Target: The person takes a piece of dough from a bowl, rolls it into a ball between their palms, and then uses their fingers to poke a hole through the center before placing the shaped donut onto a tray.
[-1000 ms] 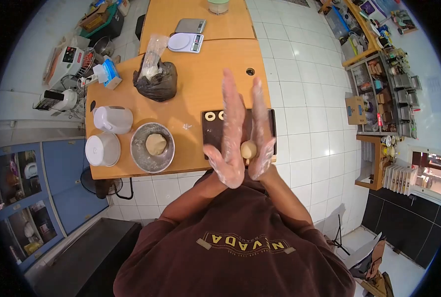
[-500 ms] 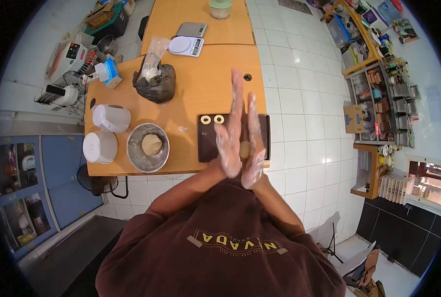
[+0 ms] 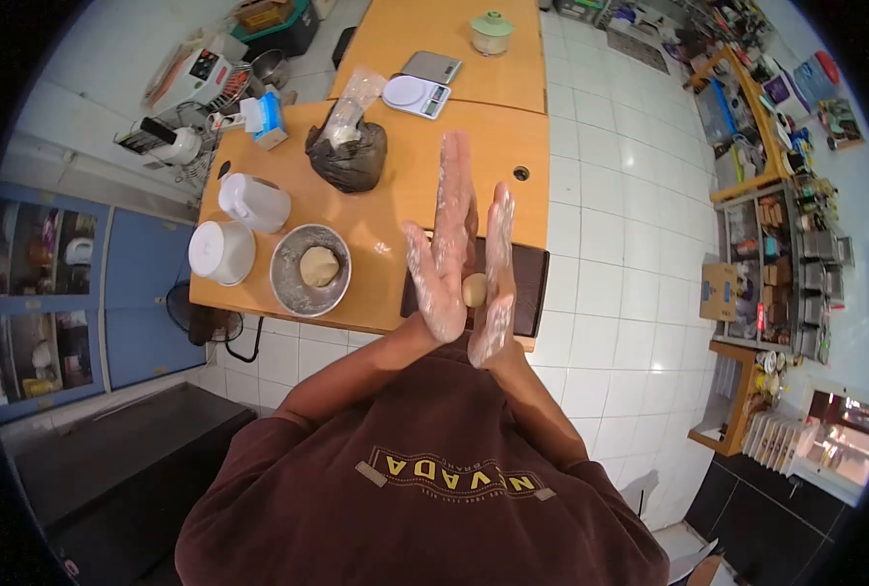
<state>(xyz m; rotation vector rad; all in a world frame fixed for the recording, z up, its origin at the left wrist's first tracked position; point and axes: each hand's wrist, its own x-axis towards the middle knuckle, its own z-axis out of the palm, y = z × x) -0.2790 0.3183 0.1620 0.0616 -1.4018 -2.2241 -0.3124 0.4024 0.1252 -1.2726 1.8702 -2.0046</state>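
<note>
My left hand (image 3: 444, 264) and my right hand (image 3: 496, 293) are raised with palms facing and fingers stretched out. Both are dusted with white flour. A small pale dough ball (image 3: 475, 290) is held between the two palms. Behind and below the hands lies a dark baking tray (image 3: 530, 283), partly hidden by them; the dough rings on it are mostly covered. To the left stands a metal bowl (image 3: 283, 286) with a larger lump of dough (image 3: 318, 266) inside.
On the wooden table (image 3: 395, 210) are a white tub (image 3: 222, 254), a white pitcher (image 3: 254, 202), a black plastic bag (image 3: 347, 161), a white kitchen scale (image 3: 416, 96), a grey scale (image 3: 434, 66) and a green-lidded container (image 3: 492, 34). Shelves (image 3: 776, 215) line the right wall.
The view has shifted, so the table sits farther right. My hands have moved against each other, and the dough ball between them shows more fully. The dough rings are now mostly hidden.
</note>
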